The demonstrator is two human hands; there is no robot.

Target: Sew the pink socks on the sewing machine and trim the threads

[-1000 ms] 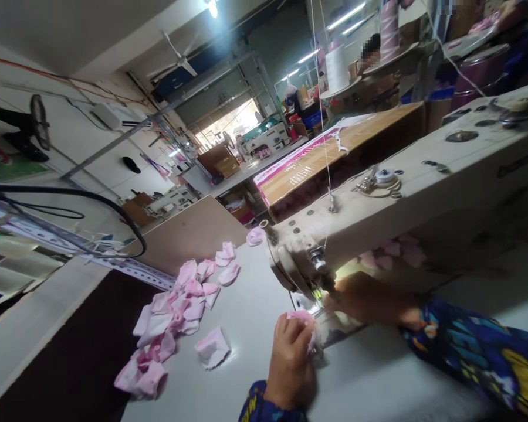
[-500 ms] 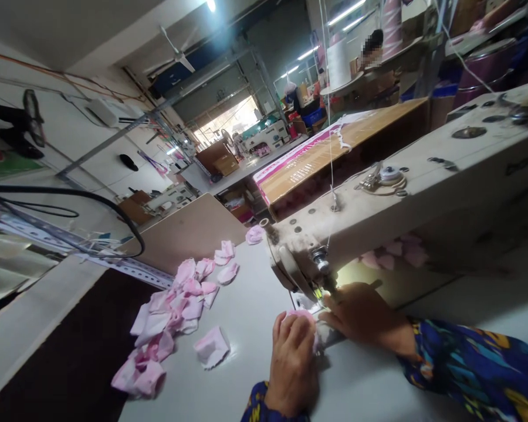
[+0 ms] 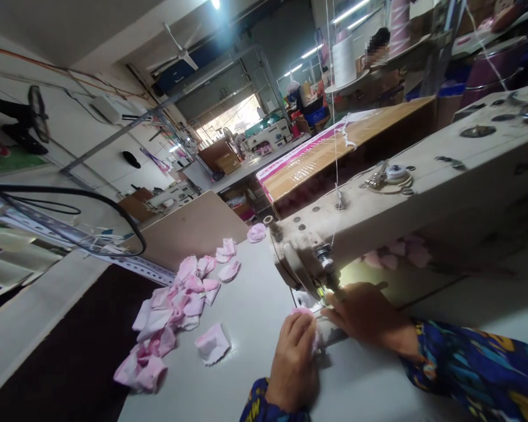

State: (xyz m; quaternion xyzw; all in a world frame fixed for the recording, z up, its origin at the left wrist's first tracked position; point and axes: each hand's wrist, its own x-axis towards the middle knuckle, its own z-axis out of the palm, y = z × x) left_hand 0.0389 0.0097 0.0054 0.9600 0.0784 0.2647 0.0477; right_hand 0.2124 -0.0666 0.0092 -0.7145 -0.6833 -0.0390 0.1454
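Note:
A sewing machine [image 3: 396, 181] reaches in from the right, and its lit needle area [image 3: 322, 293] is close to both hands. My left hand [image 3: 293, 357] is in front of the needle, fingers curled over a pink fabric piece [image 3: 305, 316] that shows only in part. My right hand [image 3: 369, 316] lies under the machine arm, its fingers bent in toward the presser foot. What its fingertips grip is hidden. To the left, a pile of pink and white fabric pieces [image 3: 176, 310] lies on the white table [image 3: 233, 381]. One separate piece [image 3: 213, 344] is nearer my left hand.
More pink pieces [image 3: 398, 252] lie behind the machine arm. A cardboard box [image 3: 347, 155] stands beyond the machine, and a tan board [image 3: 191, 225] borders the table's far side. A black cable [image 3: 127, 225] loops at left. Another person [image 3: 376, 50] is in the background.
The view has shifted slightly, moving the scene a little to the right. Both hands stay by the needle, with the left still on the pink fabric; its fingers have moved only slightly.

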